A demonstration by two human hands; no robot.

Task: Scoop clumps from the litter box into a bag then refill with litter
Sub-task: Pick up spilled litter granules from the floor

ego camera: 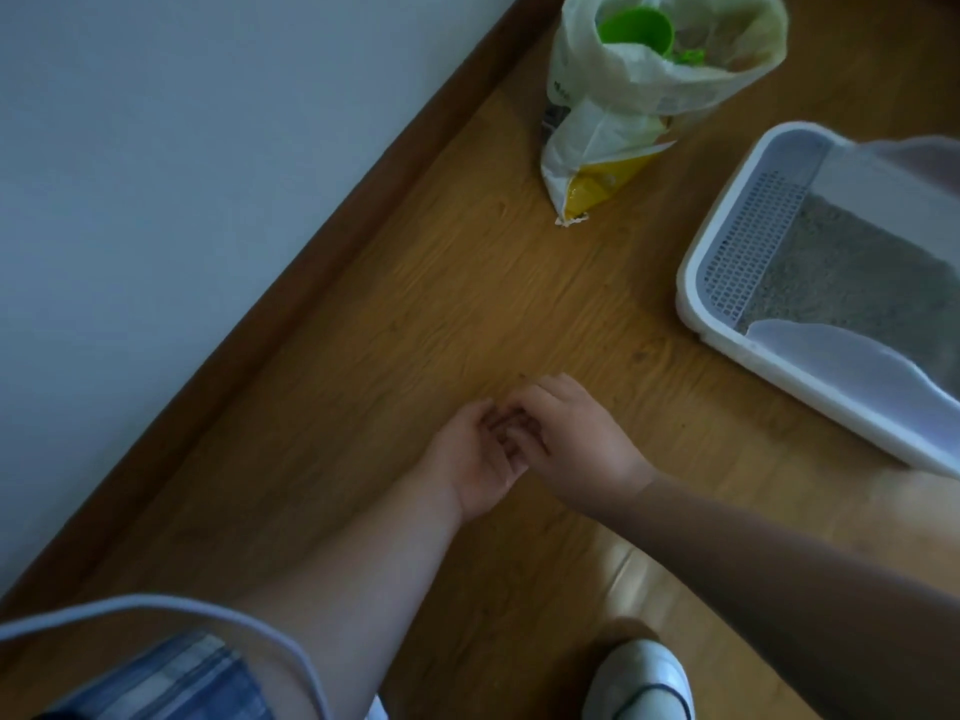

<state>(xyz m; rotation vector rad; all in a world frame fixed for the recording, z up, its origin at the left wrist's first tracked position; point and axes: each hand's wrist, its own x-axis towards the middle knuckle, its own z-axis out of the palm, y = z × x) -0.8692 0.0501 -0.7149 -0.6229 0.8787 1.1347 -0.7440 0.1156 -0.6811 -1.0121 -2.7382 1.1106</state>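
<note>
Two hands meet over the wooden floor, to the left of the litter box.

Farthest from the box, the left hand lies palm up, loosely cupped and gripping nothing. The right hand curls its fingertips into that palm; whether they pinch anything cannot be told. Above and left of the box stands the open litter bag, with a green scoop in its mouth. The box holds grey litter.
</note>
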